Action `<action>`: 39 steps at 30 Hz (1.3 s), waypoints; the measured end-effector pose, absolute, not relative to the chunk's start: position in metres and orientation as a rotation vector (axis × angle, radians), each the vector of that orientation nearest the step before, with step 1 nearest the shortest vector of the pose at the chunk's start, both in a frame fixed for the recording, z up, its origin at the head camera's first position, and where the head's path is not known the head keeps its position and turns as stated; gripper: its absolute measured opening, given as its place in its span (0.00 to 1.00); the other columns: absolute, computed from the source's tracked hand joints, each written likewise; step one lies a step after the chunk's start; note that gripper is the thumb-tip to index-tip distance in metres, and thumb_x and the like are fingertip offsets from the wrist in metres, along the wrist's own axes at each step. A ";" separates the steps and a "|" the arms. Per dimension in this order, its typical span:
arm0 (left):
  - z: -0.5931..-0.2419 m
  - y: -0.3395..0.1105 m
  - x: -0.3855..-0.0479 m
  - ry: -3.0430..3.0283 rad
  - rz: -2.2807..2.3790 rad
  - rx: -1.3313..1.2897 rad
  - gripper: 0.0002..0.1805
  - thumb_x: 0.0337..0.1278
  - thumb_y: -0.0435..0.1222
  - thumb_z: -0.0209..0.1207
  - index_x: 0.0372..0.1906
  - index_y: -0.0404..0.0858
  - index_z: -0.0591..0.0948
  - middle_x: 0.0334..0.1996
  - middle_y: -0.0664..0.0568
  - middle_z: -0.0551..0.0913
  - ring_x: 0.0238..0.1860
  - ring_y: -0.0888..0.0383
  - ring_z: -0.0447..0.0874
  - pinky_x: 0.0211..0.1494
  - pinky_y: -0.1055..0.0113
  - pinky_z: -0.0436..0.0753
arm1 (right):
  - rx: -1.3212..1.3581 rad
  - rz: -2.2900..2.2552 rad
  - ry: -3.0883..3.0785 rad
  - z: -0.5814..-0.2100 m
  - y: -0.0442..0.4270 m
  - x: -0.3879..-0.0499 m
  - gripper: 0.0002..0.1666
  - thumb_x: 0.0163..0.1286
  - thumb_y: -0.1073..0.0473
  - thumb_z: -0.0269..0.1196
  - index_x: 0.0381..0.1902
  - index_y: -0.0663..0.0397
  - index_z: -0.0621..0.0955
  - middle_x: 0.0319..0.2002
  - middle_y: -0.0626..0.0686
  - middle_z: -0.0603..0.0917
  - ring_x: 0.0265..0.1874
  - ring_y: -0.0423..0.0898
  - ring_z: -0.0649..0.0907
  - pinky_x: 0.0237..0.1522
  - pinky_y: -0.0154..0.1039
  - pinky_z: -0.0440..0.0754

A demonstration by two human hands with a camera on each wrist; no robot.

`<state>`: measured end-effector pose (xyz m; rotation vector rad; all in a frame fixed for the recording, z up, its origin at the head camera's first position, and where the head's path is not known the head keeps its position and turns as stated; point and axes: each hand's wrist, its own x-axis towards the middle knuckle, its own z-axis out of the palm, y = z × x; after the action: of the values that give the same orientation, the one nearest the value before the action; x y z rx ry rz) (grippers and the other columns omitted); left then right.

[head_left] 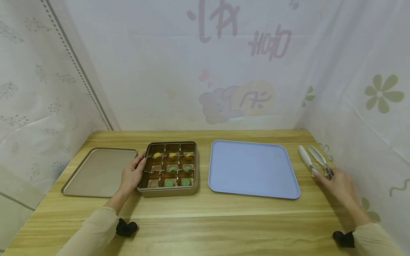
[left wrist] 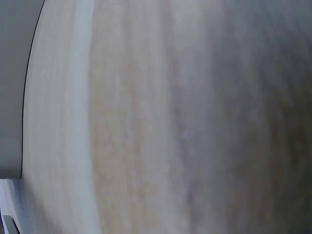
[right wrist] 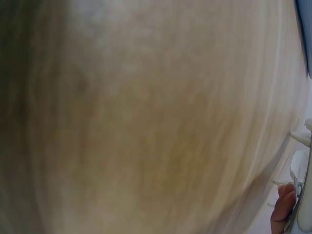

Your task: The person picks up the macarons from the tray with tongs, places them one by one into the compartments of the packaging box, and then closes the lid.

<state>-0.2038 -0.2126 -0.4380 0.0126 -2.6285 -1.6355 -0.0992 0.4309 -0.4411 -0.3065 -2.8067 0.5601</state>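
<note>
My left hand grips the left side of a square gold tin, its thumb by the rim. The tin's brown insert is divided into compartments. Small yellow pieces lie in the back row; green round pieces lie in the middle and right compartments of the other two rows. The left compartments of those rows show a patterned gold floor. At the far right, my right hand holds tongs by the handle end, their pale tips apart and pointing away. The right wrist view shows the tongs at its edge.
A flat blue tray lies between the tin and the tongs. Left of the tin is a flat gold lid, partly behind my left hand. The wooden table meets patterned curtains at the back and sides.
</note>
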 end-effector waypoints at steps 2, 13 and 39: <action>-0.438 -0.212 -0.204 -2.626 -1.632 0.013 0.28 0.72 0.47 0.42 0.71 0.40 0.62 0.70 0.44 0.60 0.70 0.46 0.57 0.68 0.51 0.64 | -0.324 0.558 -2.820 -0.441 0.432 -0.099 0.27 0.62 0.42 0.63 0.22 0.58 0.68 0.17 0.52 0.68 0.17 0.46 0.67 0.15 0.36 0.61; -0.437 -0.212 -0.203 -2.619 -1.636 0.028 0.28 0.72 0.47 0.43 0.71 0.40 0.62 0.70 0.44 0.60 0.70 0.46 0.57 0.68 0.50 0.64 | -0.366 0.556 -2.860 -0.437 0.433 -0.099 0.31 0.60 0.37 0.63 0.24 0.60 0.68 0.18 0.54 0.69 0.19 0.49 0.69 0.17 0.37 0.64; -0.439 -0.212 -0.203 -2.625 -1.637 0.026 0.28 0.72 0.47 0.42 0.71 0.40 0.62 0.70 0.46 0.62 0.68 0.48 0.61 0.51 0.86 0.67 | -0.508 0.489 -3.213 -0.420 0.424 -0.092 0.62 0.63 0.26 0.48 0.59 0.87 0.55 0.22 0.62 0.72 0.16 0.50 0.74 0.14 0.41 0.71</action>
<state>-0.2032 -0.2118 -0.4387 0.0260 -2.6252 -1.6368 -0.0917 0.4237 -0.4201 -0.5081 -3.2132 0.4892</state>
